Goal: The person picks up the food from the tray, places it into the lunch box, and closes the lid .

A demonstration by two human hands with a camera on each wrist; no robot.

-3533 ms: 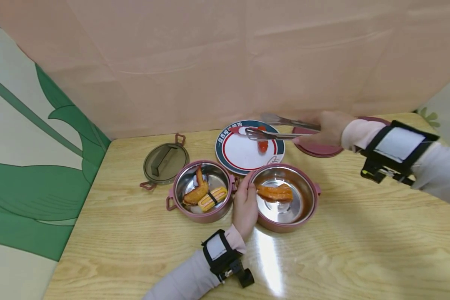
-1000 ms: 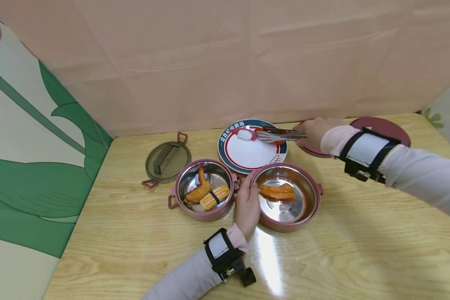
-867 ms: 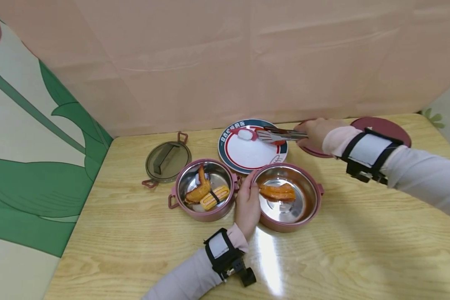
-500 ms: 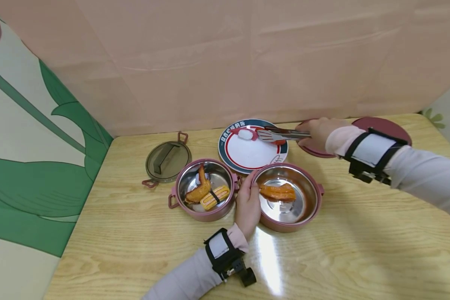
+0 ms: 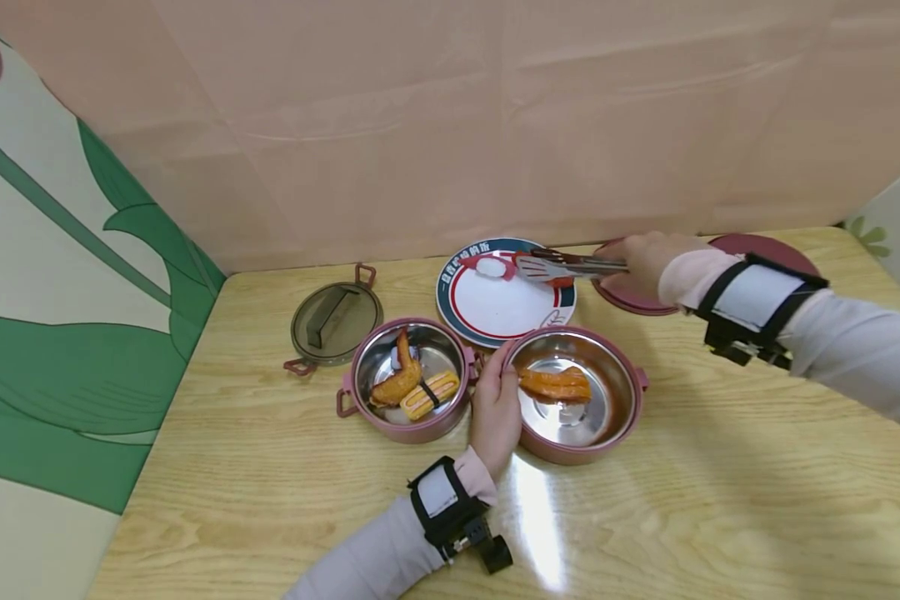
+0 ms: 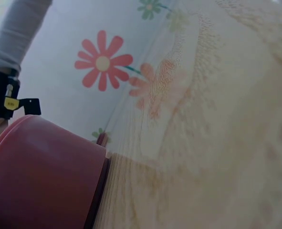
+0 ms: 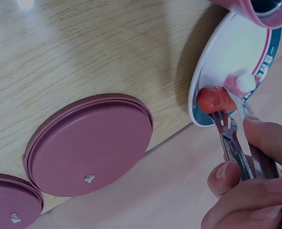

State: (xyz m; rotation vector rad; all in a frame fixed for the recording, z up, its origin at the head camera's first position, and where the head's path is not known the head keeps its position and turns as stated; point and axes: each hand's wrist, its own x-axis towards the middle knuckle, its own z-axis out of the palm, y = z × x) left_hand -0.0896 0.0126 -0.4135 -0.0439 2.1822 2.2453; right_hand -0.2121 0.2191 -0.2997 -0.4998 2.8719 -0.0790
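Note:
My left hand (image 5: 497,417) holds the left side of the larger pink pot (image 5: 630,421), its thumb at the rim. The left wrist view shows that pot's outer wall (image 6: 45,176). Inside lies a glossy orange-brown food piece (image 5: 557,385). With my right hand (image 5: 651,260) I grip metal tongs (image 5: 588,267) over a white plate (image 5: 498,315) with a dark blue rim. In the right wrist view the tongs' tips are at a red sausage (image 7: 213,99), one on either side. Left of it on the plate is a red-and-white food piece (image 5: 491,267).
A smaller pink pot (image 5: 412,432) left of my left hand holds a chicken wing (image 5: 396,383) and a yellow banded roll (image 5: 429,396). Behind it lies a dark lid (image 5: 336,325). Two pink round lids (image 7: 93,143) lie at the back right. A wall cloth (image 5: 450,125) borders the table's back.
The tongs, spread wide over the plate earlier, have drawn together around the sausage. Lately my right hand has shifted slightly right. My left hand has stayed at the pot.

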